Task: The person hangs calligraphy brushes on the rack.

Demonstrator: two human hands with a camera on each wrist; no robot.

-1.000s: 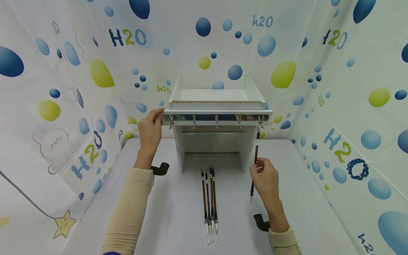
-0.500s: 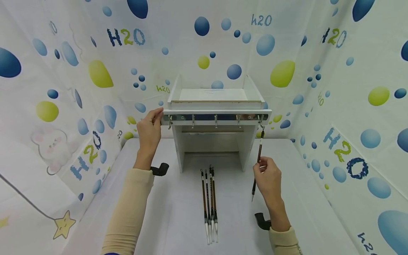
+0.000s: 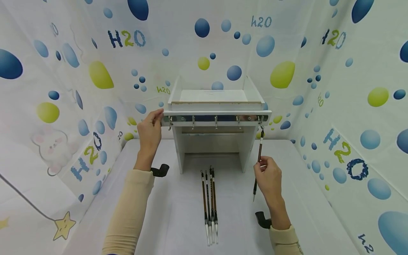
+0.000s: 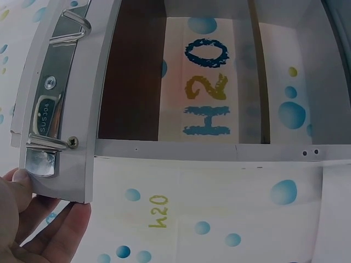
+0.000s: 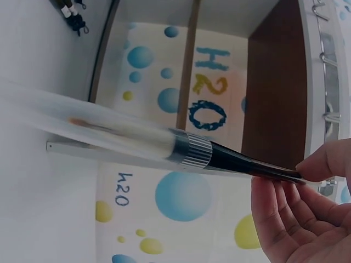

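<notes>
My right hand (image 3: 269, 177) pinches a calligraphy brush (image 3: 260, 145) by its dark handle, between thumb and fingers. The brush hangs nearly upright, tip down, and its top loop meets the rightmost hook (image 3: 262, 121) of the rail; whether the loop is fully over it I cannot tell. In the right wrist view a clear cap (image 5: 126, 134) covers the pale bristles. With thumb and fingers, my left hand (image 3: 149, 131) holds the left end of the white board (image 4: 79, 170) that carries the metal hook rail (image 3: 204, 118). Several more brushes (image 3: 210, 209) lie side by side on the table.
Behind the rail stands a white shelf unit (image 3: 179, 148) with an open front and a tray-like top (image 3: 213, 95). Several other hooks line the rail. White cloth (image 3: 299, 184) covers the table, and a patterned curtain (image 3: 95, 21) encloses the back and sides.
My right hand has moved slightly right and up, bringing the brush's loop from just below the rightmost hook to meet it. The left hand has stayed on the board's end.
</notes>
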